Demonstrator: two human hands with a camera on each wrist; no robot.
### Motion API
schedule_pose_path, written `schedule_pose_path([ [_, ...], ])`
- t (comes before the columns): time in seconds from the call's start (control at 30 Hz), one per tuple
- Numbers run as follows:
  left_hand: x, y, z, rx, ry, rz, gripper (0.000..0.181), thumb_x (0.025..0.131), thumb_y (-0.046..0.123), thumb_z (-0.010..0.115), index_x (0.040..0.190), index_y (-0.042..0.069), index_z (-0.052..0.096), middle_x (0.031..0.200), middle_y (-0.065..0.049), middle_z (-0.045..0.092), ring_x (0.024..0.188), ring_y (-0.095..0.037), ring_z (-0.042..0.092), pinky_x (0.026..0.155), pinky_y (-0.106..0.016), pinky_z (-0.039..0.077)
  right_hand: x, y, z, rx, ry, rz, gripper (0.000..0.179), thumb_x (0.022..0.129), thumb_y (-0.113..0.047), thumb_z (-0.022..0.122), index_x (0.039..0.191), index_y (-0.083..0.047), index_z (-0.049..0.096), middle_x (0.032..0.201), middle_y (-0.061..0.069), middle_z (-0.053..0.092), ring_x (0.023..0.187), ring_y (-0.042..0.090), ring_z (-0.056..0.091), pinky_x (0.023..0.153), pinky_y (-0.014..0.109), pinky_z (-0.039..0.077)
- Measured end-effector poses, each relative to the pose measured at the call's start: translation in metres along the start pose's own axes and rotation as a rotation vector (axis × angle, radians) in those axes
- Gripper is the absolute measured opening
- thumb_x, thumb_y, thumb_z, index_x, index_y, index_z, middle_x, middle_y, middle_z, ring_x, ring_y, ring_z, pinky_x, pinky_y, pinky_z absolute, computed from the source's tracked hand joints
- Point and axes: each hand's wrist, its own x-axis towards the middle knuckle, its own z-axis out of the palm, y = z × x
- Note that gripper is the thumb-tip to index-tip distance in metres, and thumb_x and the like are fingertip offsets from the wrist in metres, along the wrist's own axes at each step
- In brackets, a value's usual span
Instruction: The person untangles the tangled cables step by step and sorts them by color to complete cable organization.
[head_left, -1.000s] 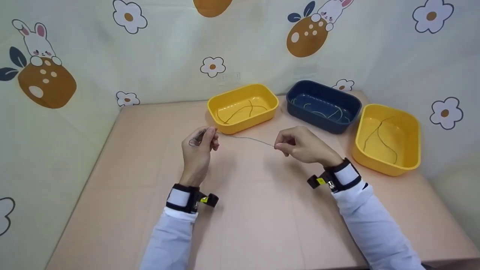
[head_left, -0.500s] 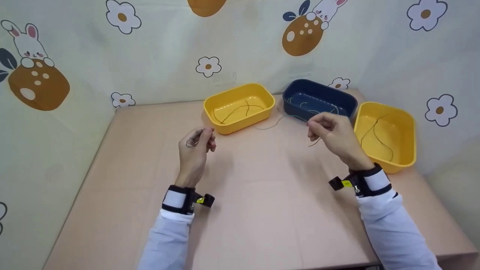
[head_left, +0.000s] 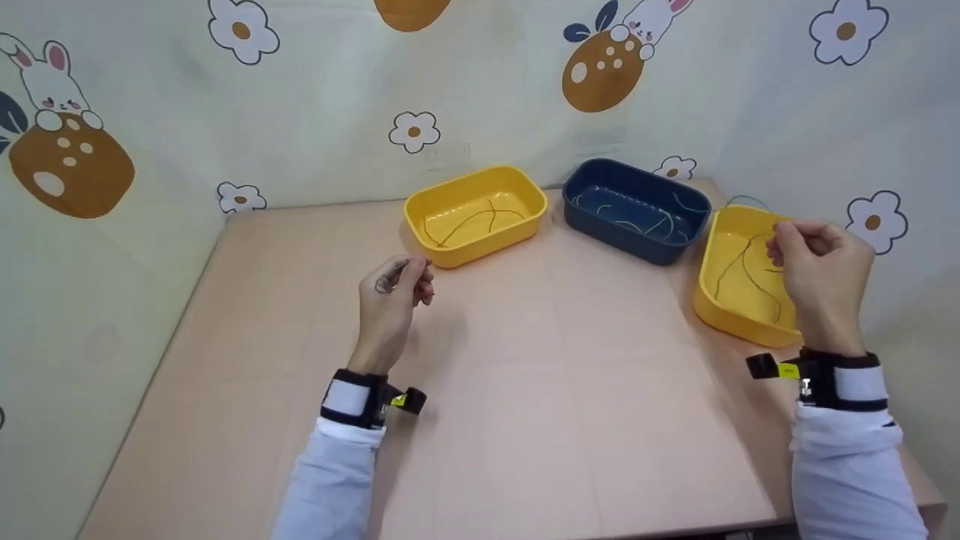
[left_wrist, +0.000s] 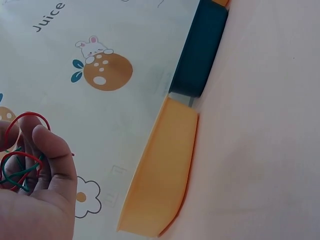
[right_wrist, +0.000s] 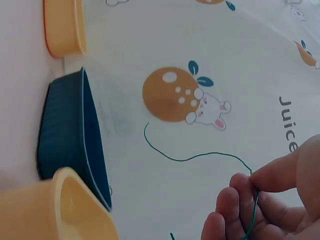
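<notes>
My right hand [head_left: 825, 274] is raised over the right yellow bin [head_left: 739, 324], pinching a thin green wire [right_wrist: 190, 159] between thumb and fingertips. One end of that wire trails off leftward toward the navy bin [head_left: 619, 238]; another part runs down across the fingers. Near the front of the left yellow bin [head_left: 487, 246], my left hand [head_left: 391, 300] holds a small loose bundle of wires with curled fingers. Red wire [left_wrist: 41, 116] and green wire [left_wrist: 17, 174] loop through this bundle in the left wrist view.
Several thin wires lie inside each of the bins, which stand along the back and right of the pink-covered table [head_left: 480, 420]. A patterned curtain [head_left: 322, 97] rises behind them and at both sides.
My right hand has drawn the green wire away from the left hand and carried it right, past the navy bin to over the right yellow bin. The left hand stays nearly still.
</notes>
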Motion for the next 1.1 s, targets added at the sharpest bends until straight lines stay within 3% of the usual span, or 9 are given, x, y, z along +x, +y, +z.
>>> schedule_pose_path([
  [0.13,-0.002,0.0,-0.001,0.017,-0.005,-0.012,0.017,0.115,0.016,0.067,0.109,0.004,0.078,0.094,-0.004,0.071,0.079,-0.015,0.065,0.069,-0.022,0.058,0.007,0.01,-0.006,-0.287,0.105,-0.047,0.024,0.111,-0.025,0.066,0.116,-0.007,0.081,0.081,-0.026,0.066,0.075,-0.002,0.063,0.068,0.008,0.051],
  [0.23,-0.003,0.001,0.0,0.024,-0.011,-0.022,0.017,0.115,0.016,0.067,0.11,0.004,0.077,0.094,-0.004,0.071,0.08,-0.016,0.065,0.07,-0.023,0.059,0.01,0.018,-0.005,-0.489,0.108,-0.073,0.037,0.112,-0.029,0.059,0.125,-0.001,0.079,0.091,-0.012,0.07,0.079,0.0,0.057,0.068,0.008,0.043],
  [0.37,-0.003,0.0,0.001,0.043,-0.024,-0.03,0.018,0.116,0.018,0.067,0.107,0.005,0.076,0.095,-0.005,0.071,0.08,-0.016,0.066,0.071,-0.023,0.059,0.011,0.026,-0.003,-0.641,-0.034,-0.074,0.045,0.115,-0.027,0.054,0.134,0.008,0.073,0.116,0.027,0.076,0.093,0.025,0.065,0.066,0.01,0.04],
  [0.5,-0.003,-0.001,0.002,0.06,-0.037,-0.04,0.02,0.115,0.019,0.068,0.102,0.007,0.076,0.093,-0.008,0.072,0.079,-0.016,0.066,0.071,-0.023,0.059,0.013,0.032,-0.001,-0.703,-0.204,-0.07,0.043,0.115,-0.024,0.058,0.132,0.012,0.073,0.124,0.037,0.075,0.101,0.042,0.071,0.065,0.015,0.044],
  [0.6,-0.003,-0.001,0.003,0.055,-0.052,-0.049,0.019,0.115,0.019,0.069,0.102,0.007,0.076,0.092,-0.006,0.073,0.079,-0.015,0.067,0.071,-0.022,0.06,0.012,0.035,0.003,-0.706,-0.27,-0.075,0.042,0.115,-0.025,0.061,0.131,0.012,0.073,0.123,0.037,0.075,0.099,0.042,0.07,0.067,0.018,0.047],
  [0.67,-0.003,-0.002,0.004,0.039,-0.068,-0.052,0.016,0.114,0.016,0.069,0.105,0.006,0.077,0.092,-0.005,0.073,0.079,-0.014,0.068,0.071,-0.022,0.061,0.009,0.036,0.008,-0.689,-0.26,-0.116,0.041,0.114,-0.025,0.062,0.127,0.012,0.075,0.12,0.037,0.076,0.097,0.041,0.071,0.066,0.016,0.046],
  [0.9,-0.005,-0.005,0.012,0.021,-0.188,-0.068,0.012,0.109,0.009,0.074,0.119,0.003,0.076,0.098,-0.007,0.074,0.083,-0.015,0.072,0.075,-0.023,0.064,-0.017,0.019,0.052,-0.534,-0.169,-0.396,0.029,0.109,-0.017,0.069,0.109,0.01,0.082,0.104,0.032,0.081,0.09,0.045,0.074,0.071,0.007,0.035],
  [1.0,-0.007,-0.008,0.017,0.041,-0.24,-0.095,0.02,0.106,0.007,0.077,0.125,0.002,0.074,0.102,-0.006,0.075,0.088,-0.016,0.074,0.081,-0.025,0.066,-0.034,0.007,0.081,-0.447,-0.217,-0.499,0.018,0.105,-0.008,0.073,0.102,0.007,0.082,0.097,0.028,0.082,0.084,0.041,0.075,0.073,0.005,0.038],
  [1.1,-0.009,-0.011,0.021,0.062,-0.274,-0.12,0.026,0.104,0.005,0.077,0.13,0.002,0.072,0.105,-0.005,0.074,0.093,-0.017,0.075,0.086,-0.027,0.068,-0.051,-0.004,0.108,-0.384,-0.328,-0.551,0.01,0.102,-0.005,0.076,0.1,0.003,0.083,0.094,0.021,0.083,0.083,0.033,0.074,0.075,0.006,0.044],
])
